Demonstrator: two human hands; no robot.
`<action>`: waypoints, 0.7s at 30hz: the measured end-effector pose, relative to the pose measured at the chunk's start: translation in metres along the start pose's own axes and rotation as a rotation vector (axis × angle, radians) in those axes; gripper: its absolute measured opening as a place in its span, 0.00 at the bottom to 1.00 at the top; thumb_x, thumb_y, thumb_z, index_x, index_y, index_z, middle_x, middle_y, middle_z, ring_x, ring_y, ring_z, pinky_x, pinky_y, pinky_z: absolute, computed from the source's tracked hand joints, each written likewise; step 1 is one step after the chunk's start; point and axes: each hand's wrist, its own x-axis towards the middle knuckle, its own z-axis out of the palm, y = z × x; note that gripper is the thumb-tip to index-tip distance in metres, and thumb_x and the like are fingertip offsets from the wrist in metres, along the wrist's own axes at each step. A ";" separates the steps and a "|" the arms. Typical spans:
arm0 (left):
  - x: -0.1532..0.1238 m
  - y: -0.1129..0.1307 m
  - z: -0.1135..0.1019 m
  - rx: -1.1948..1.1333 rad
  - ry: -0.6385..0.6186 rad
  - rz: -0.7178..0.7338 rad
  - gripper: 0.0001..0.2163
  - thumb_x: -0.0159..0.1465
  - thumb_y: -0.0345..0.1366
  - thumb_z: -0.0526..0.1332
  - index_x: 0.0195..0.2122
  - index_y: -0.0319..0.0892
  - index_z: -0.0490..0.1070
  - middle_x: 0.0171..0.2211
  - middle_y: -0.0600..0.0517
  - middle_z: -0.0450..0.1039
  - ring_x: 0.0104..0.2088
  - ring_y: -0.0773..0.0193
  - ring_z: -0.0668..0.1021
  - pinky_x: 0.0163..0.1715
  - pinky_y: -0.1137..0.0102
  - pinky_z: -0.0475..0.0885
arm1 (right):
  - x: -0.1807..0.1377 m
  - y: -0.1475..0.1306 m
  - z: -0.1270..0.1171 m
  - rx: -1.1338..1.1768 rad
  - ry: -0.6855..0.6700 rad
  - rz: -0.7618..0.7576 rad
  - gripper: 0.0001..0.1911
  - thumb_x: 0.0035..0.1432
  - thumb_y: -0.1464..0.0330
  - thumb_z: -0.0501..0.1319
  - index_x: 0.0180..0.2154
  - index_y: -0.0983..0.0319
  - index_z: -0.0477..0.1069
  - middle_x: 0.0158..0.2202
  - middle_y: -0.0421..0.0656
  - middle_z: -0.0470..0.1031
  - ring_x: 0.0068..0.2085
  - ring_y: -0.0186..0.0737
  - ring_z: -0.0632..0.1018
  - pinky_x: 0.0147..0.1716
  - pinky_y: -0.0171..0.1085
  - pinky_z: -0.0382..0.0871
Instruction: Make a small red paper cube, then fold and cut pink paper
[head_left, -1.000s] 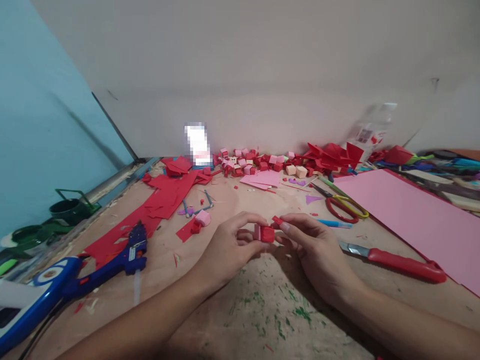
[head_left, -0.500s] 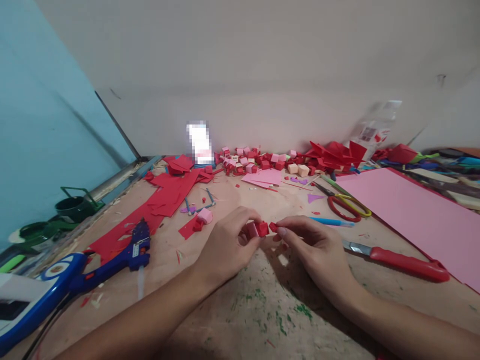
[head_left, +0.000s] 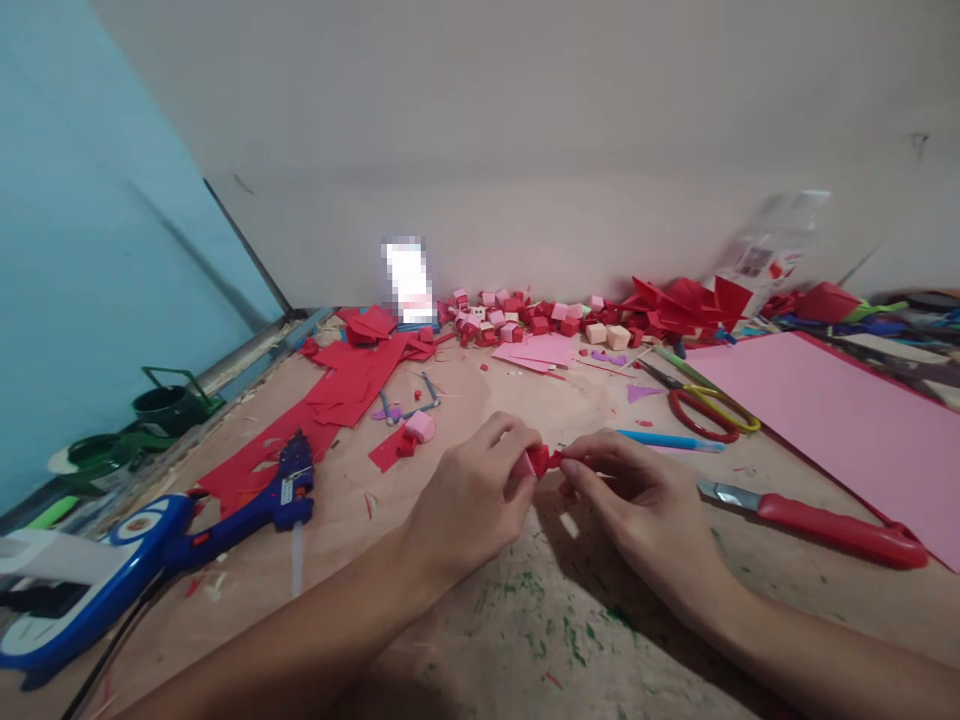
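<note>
Frame centre: our left hand and right hand pinch one red foam cube, seemingly light and crushable, by opposite faces.

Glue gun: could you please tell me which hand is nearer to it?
Left. The left hand is right of the glue gun; the right hand is farther right. Both pinch a red piece.

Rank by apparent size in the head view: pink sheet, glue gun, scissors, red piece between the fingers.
1. pink sheet
2. glue gun, though it lies nearer the camera
3. scissors
4. red piece, partly hidden
</note>
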 end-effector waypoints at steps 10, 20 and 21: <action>-0.001 0.001 0.001 0.004 -0.026 -0.003 0.09 0.66 0.23 0.58 0.42 0.43 0.69 0.43 0.50 0.73 0.40 0.59 0.77 0.39 0.66 0.72 | -0.001 -0.005 0.002 -0.045 -0.037 -0.052 0.06 0.60 0.67 0.63 0.31 0.59 0.76 0.27 0.39 0.78 0.25 0.34 0.76 0.23 0.29 0.71; -0.002 0.003 0.001 0.017 -0.049 0.036 0.11 0.66 0.21 0.59 0.46 0.41 0.71 0.44 0.49 0.72 0.41 0.61 0.78 0.39 0.68 0.74 | -0.002 -0.002 0.001 -0.076 -0.054 -0.052 0.06 0.61 0.68 0.61 0.31 0.59 0.76 0.28 0.38 0.78 0.28 0.34 0.78 0.27 0.28 0.74; -0.002 0.004 0.000 0.006 -0.056 0.036 0.11 0.66 0.21 0.59 0.47 0.41 0.71 0.45 0.48 0.72 0.41 0.61 0.78 0.39 0.69 0.74 | -0.002 -0.001 0.001 -0.072 -0.055 -0.046 0.07 0.61 0.68 0.61 0.31 0.59 0.76 0.28 0.38 0.78 0.29 0.34 0.78 0.27 0.28 0.75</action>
